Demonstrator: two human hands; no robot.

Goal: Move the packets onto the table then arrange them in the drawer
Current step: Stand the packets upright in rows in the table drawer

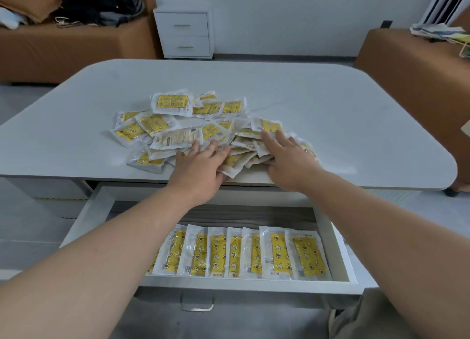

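Observation:
A loose pile of yellow-and-clear packets point(175, 120) lies on the white table point(330, 115), spread from its middle to the near edge. My left hand point(201, 165) rests flat on the pile's near side, fingers straight. My right hand point(290, 158) lies flat on the pile's right part, fingers stretched forward over the packets. Below the table edge the white drawer point(340, 249) stands pulled out. Inside it a row of several packets point(254, 254) stands side by side along the front wall. My forearms hide part of the drawer's left side.
A small white two-drawer cabinet point(184, 31) stands against the far wall. Brown sofas point(50, 51) with clothes and papers flank the table left and right. The drawer's metal handle point(197, 305) hangs near my knees.

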